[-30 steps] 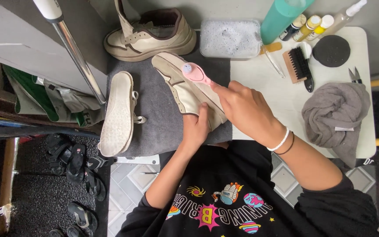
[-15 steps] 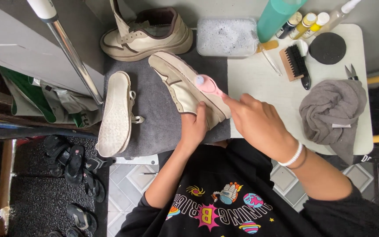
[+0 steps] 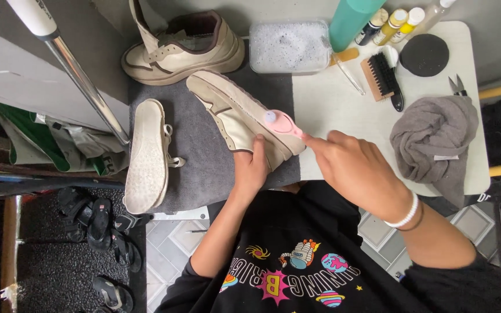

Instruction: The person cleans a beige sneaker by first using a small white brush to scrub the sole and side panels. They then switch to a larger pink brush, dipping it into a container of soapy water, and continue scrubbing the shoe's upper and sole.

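Cream sneaker [image 3: 236, 116] lies on its side on the grey mat [image 3: 204, 168], mid-tabletop. Left hand [image 3: 250, 168] grips it from 6 o'clock, fingers wrapped on its edge; right hand [image 3: 358, 168] has fingers closed round a pink brush [image 3: 282, 123] pressed on it. Grey cloth [image 3: 433, 142] at 3 o'clock, foam tub [image 3: 288, 46] at 12.

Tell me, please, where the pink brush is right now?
The pink brush is in the right hand, its head resting on the shoe that the left hand steadies on the grey mat.
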